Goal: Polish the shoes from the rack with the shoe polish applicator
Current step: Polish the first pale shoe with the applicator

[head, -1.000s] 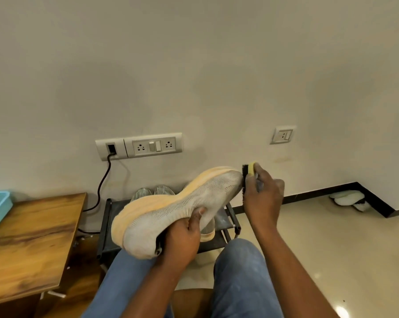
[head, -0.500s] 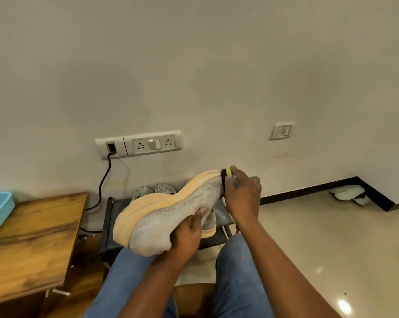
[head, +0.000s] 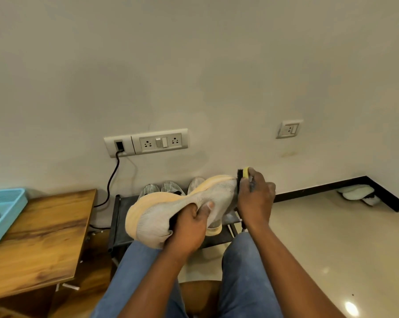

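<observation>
Shoe (head: 180,203) held above the knees, sole up, long axis running lower-left to upper-right. Left hand (head: 189,226) grips its collar. Right hand (head: 256,198) clasps the applicator (head: 242,176), bristles touching the toe at the far right end. Rack (head: 122,221) stands behind against the wall; wooden surface (head: 37,237) left, carrying a blue tray (head: 5,207).

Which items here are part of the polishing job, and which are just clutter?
In use:
- shoe, gripped by the left hand
- applicator, held by the right hand against the shoe's toe end
- shoe rack with more shoes

Lying about:
- blue tray on the wooden table
- black cable at the wall socket
- white footwear in the corner
</observation>
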